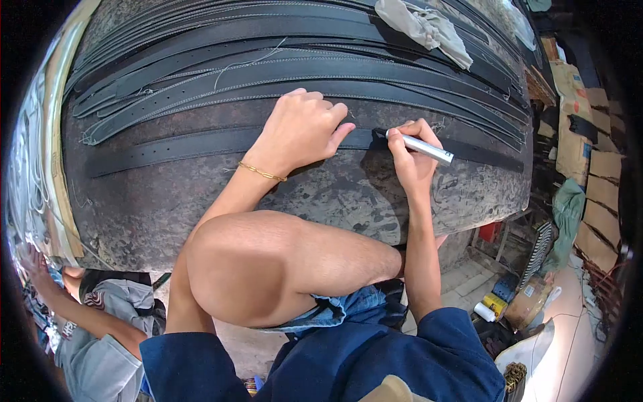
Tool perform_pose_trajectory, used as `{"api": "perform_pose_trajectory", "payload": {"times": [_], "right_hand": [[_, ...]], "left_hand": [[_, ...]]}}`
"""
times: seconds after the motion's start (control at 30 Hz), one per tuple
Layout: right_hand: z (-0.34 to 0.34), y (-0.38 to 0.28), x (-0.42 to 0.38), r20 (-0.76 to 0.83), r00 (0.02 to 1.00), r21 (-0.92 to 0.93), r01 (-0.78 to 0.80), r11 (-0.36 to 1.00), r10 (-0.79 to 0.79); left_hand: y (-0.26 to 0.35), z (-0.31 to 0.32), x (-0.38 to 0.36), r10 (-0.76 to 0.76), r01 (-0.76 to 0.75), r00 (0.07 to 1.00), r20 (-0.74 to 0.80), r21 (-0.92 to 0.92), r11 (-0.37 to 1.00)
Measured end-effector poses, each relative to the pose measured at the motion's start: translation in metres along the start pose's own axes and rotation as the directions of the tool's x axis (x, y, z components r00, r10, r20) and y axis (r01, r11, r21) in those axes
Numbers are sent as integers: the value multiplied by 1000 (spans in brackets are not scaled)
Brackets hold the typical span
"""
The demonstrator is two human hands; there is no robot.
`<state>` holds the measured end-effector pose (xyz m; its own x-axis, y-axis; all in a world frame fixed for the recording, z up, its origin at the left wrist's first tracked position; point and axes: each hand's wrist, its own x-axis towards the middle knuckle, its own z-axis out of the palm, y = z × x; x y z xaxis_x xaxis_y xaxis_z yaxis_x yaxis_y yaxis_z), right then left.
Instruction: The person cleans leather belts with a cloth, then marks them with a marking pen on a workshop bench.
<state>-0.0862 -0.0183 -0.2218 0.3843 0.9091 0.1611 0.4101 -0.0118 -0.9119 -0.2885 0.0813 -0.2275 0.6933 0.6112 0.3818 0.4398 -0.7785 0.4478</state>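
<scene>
We see a long black leather belt strap point(201, 146) lying flat on the worn, mottled grey worktable point(335, 194), nearest to us of all the straps. Its long axis runs from left to right across the table, a little curved by the lens, and it passes under both hands. Our left hand point(301, 130) rests on the strap with the fingers curled and the fingertips pressing the leather down; a thin gold bracelet point(261, 173) sits on this wrist. Our right hand point(412, 157) is just to the right of the left hand, and it is closed around a slim silver pen-shaped tool point(422, 147). The dark tip of the tool points to the left and touches the strap in the small gap between the two hands, so the working point lies directly before the right hand, and the right hand is the nearer one to it.

The strap looks matte and dark, with a line of light stitching along the edges; whether it has holes at the left end we cannot tell.

Behind it, many similar black stitched leather straps point(301, 67) lie side by side in parallel. A crumpled beige cloth point(425, 28) lies on top of them at the far right. At the lower left, another person in grey clothing point(94, 335) sits beside the table.
</scene>
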Motion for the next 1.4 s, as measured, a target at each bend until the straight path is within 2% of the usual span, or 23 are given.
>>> {"api": "perform_pose_trajectory", "payload": {"times": [0.13,0.2,0.27,0.33,0.4,0.43,0.47,0.53,0.57,0.63,0.67,0.8,0.87,0.97,1.07,1.1,1.13,1.2,1.27,1.33,1.4], "right_hand": [[-2,-3,1,27,991,-191,132,973,-130],[0,2,0,-70,992,-75,97,993,-102],[-3,21,3,-144,989,172,39,984,-14],[-10,28,6,-91,995,405,1,914,40],[-4,19,7,-173,982,498,16,867,81],[-3,18,7,-193,977,512,24,859,88],[-5,23,8,-174,980,523,8,853,97],[-9,26,9,-117,992,534,21,845,49],[-7,25,9,-118,992,533,21,846,49],[-5,19,9,-109,994,484,73,872,-22],[-5,15,8,-113,993,473,76,878,-25],[3,-2,7,-8,1000,361,28,932,-26],[19,-28,4,89,995,233,-53,971,33],[41,-47,10,247,968,243,-23,970,-39],[70,-55,18,394,917,240,-42,970,-58],[80,-50,23,417,905,265,-31,964,-86],[89,-50,24,441,895,336,-87,938,-75],[96,-45,28,468,872,369,-45,928,-144],[98,-39,24,474,868,353,-30,935,-151],[99,-36,23,480,864,336,-18,942,-154],[98,-36,24,496,839,322,60,945,-222]], "left_hand": [[2,3,-1,22,-21,998,-66,14,1000],[3,8,-1,95,-98,986,-134,-18,995],[17,9,-2,169,-198,964,-206,-134,971],[30,9,-9,172,-214,976,-137,-422,881],[43,7,-11,94,-8,994,60,-800,601],[46,8,-11,99,177,964,246,-876,449],[47,14,-11,167,271,932,321,-925,265],[45,19,-12,365,543,771,522,-838,51],[46,25,-13,366,543,771,521,-838,51],[50,34,-14,692,562,608,389,-827,-29],[52,32,-13,756,568,526,390,-822,29],[55,31,-16,722,612,517,460,-789,65],[55,32,-17,710,637,504,492,-767,79],[55,32,-15,720,627,497,484,-774,87],[56,33,-16,721,541,547,425,-837,83],[57,35,-17,720,544,550,423,-836,76],[57,34,-17,718,546,555,421,-835,68],[57,32,-16,720,527,562,406,-847,67],[54,28,-14,721,510,570,394,-858,65],[53,28,-12,739,522,510,440,-841,140],[55,34,-17,730,532,538,422,-841,94]]}}
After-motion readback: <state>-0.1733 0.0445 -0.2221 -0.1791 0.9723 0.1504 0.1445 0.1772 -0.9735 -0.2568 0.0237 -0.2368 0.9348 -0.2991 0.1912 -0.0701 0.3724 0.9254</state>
